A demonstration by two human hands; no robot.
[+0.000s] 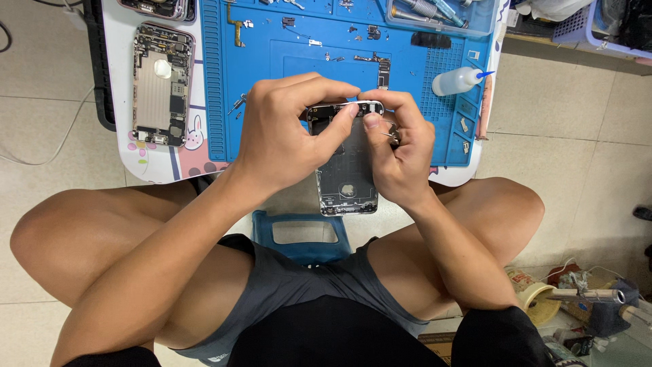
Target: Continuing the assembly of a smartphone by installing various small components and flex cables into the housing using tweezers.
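Two bare hands meet over an opened grey metal phone housing [348,173], held above the person's knees at the near edge of the blue rubber work mat [285,61]. Left hand [285,129] pinches its top edge; right hand [401,153] grips the side, thumb pressed on top, holding slim metal tweezers [392,136]. Another gutted phone [159,85] lies well apart on the white table [119,27].

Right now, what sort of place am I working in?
Likely a phone repair bench: a blue repair mat strewn with small parts, an opened phone chassis beside it, and another phone housing held in both hands.
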